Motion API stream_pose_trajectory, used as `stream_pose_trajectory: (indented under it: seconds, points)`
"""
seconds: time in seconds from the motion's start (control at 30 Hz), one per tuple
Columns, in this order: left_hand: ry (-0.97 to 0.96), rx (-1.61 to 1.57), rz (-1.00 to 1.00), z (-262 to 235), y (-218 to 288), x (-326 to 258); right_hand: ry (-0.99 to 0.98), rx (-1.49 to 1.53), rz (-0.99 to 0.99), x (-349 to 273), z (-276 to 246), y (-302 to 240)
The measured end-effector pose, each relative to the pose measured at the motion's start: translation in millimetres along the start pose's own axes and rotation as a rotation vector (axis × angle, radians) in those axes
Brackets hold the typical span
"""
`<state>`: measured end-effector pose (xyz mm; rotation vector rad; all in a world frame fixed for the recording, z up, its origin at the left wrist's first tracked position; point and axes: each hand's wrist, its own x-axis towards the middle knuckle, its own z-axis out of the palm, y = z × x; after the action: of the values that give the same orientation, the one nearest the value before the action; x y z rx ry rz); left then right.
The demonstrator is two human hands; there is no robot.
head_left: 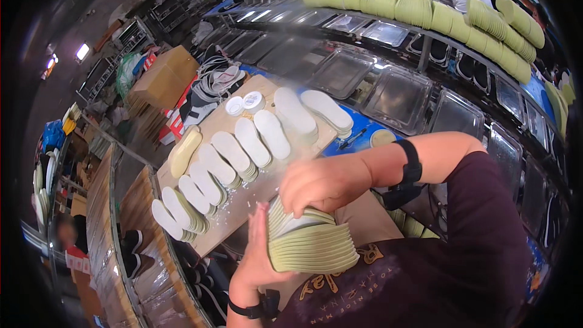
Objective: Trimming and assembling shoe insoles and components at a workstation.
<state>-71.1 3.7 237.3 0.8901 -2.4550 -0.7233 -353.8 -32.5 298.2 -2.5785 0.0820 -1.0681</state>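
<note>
A thick stack of pale green insoles (314,250) is held against my body, tilted. My left hand (257,254) supports it from the left side, thumb up along the edge and palm against the insoles. My right hand (325,183) reaches over the top with curled fingers, gripping the upper insoles where a gap splits the stack and a white face shows. Just beyond lies a wooden board (234,222) with several low piles of white-topped insoles (231,150) in a slanting row. A single yellowish insole (185,150) lies at the board's left edge.
Two round white lids or tubs (244,104) sit at the board's far end. A pen (352,140) lies on a blue surface. Metal trays (398,96) line a rack beyond, below long rows of green insoles (419,12). A cardboard box (164,76) stands at far left; people work behind.
</note>
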Motion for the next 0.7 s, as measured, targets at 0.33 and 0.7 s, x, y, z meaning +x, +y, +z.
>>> stream_pose_trajectory:
  seconds: [0.33, 0.7]
  points:
    - [0.131, 0.394, -0.636, 24.0, -41.2, -72.0, 0.009, -0.053, 0.499, -13.7, 109.7, 86.8]
    - [0.138, 0.452, -0.886, 97.8, -112.0, -81.8, -0.153, -0.388, 0.720, -25.9, 319.6, 109.3]
